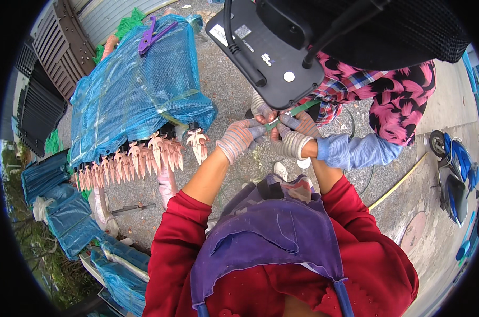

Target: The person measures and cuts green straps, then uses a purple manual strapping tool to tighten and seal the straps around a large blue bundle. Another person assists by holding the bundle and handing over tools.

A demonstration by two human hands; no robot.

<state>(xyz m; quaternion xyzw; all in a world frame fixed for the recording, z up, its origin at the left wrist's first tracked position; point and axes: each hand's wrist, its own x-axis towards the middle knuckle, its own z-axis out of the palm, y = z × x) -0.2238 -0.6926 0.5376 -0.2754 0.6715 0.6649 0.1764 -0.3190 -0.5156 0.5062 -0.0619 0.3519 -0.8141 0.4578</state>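
Observation:
A green strap runs from the other person's lap down to the middle, where several gloved hands crowd round its end. My left hand, in a grey glove with orange stripes, is closed with its fingertips at the strap's near end. Facing it, my right hand, in a similar glove, is curled just beside the strap; what lies in its fingers is hidden. The other person's gloved hands, one hand above the strap and another hand to its right, meet mine there. A small light-coloured piece shows between the fingers.
Left stands a stack wrapped in blue plastic, with pink pointed ornaments along its near edge and a purple tool on top. A black device hangs close above the hands. Right are a yellow pole and a blue scooter.

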